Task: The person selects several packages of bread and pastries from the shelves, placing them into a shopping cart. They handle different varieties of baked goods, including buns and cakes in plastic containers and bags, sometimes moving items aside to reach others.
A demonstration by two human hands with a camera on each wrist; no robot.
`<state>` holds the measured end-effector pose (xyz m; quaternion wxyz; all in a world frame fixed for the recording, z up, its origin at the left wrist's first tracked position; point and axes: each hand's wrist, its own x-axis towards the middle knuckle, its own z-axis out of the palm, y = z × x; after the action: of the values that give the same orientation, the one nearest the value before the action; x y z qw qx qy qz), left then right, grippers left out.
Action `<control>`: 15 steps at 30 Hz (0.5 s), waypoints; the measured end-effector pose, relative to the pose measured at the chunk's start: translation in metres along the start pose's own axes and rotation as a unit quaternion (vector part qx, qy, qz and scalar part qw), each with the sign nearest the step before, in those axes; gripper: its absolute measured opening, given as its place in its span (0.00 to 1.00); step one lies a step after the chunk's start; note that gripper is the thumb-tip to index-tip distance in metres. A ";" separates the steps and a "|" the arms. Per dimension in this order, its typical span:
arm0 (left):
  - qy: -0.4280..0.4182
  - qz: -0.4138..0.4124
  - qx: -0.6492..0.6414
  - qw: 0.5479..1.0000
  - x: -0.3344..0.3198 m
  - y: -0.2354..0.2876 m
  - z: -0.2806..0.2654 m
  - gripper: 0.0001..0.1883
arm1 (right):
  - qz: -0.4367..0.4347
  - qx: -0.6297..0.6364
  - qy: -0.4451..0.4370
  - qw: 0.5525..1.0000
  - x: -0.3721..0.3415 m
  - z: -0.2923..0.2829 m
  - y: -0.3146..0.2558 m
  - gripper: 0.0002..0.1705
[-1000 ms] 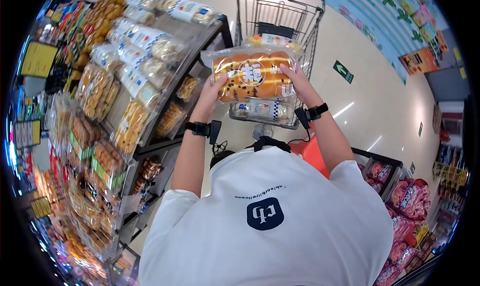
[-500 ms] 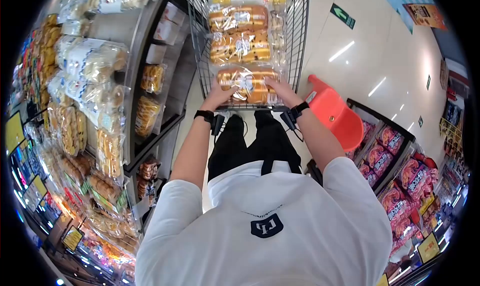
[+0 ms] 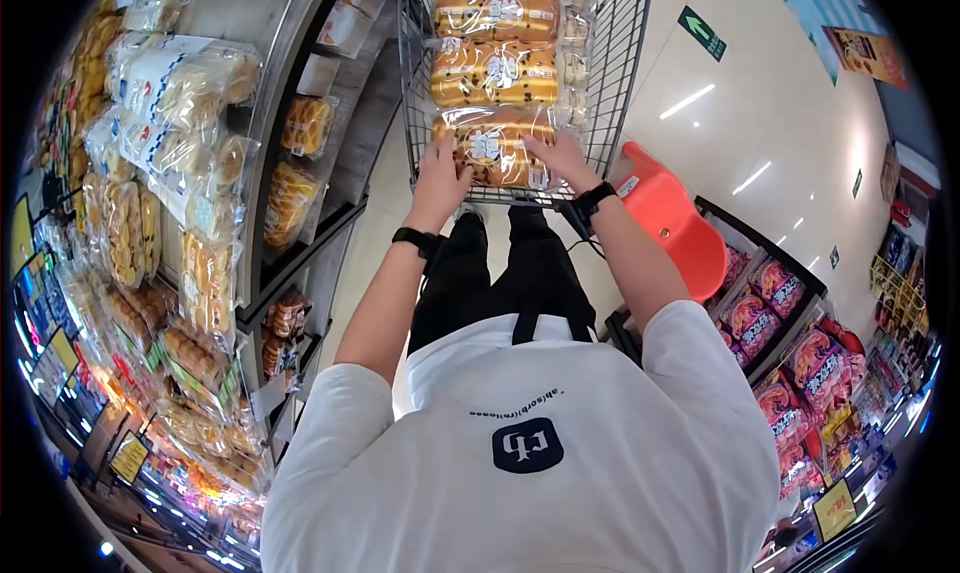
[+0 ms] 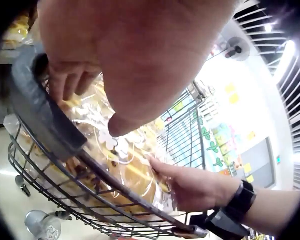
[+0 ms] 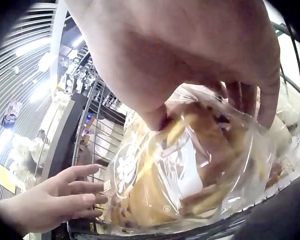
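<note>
A clear-wrapped pack of golden bread rolls with dark specks lies in the near end of a wire cart. My right hand grips its right end, thumb on top; the right wrist view shows the fingers bent over the wrapper. At the pack's left end is my left hand, its fingers extended and spread in the right wrist view. Whether they touch the wrapper is unclear. Two similar packs lie beyond it, over white-wrapped buns.
Shelves of packaged bread rise on the left. A red plastic seat or basket stands right of the cart, beside a rack of pink packs. Pale floor with a green arrow sign lies to the right.
The bread pack came down from above the cart into its near end, between both hands. Since then my left fingers have loosened and straightened; the head view has shifted slightly.
</note>
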<state>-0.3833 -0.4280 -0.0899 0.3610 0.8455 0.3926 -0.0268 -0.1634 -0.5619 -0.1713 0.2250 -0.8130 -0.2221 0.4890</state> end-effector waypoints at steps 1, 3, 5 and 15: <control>0.044 0.027 -0.028 0.998 -0.005 0.003 -0.008 0.27 | -0.043 0.049 0.023 0.998 0.001 0.003 0.008 0.38; 0.007 0.029 -0.086 0.996 -0.013 0.009 -0.040 0.21 | -0.085 0.000 0.095 0.992 -0.031 -0.012 -0.017 0.36; -0.018 0.030 -0.100 0.994 -0.028 0.008 -0.072 0.10 | -0.181 -0.113 0.245 0.946 -0.058 -0.012 -0.024 0.30; 0.033 -0.090 0.080 0.992 -0.174 -0.195 -0.118 0.10 | -0.257 -0.320 0.062 0.910 -0.116 -0.026 0.009 0.14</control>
<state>-0.6652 -0.3819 -0.0608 0.2754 0.8333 0.4751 -0.0628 -0.1880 -0.6403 -0.0848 0.0838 -0.7848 -0.5539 0.2651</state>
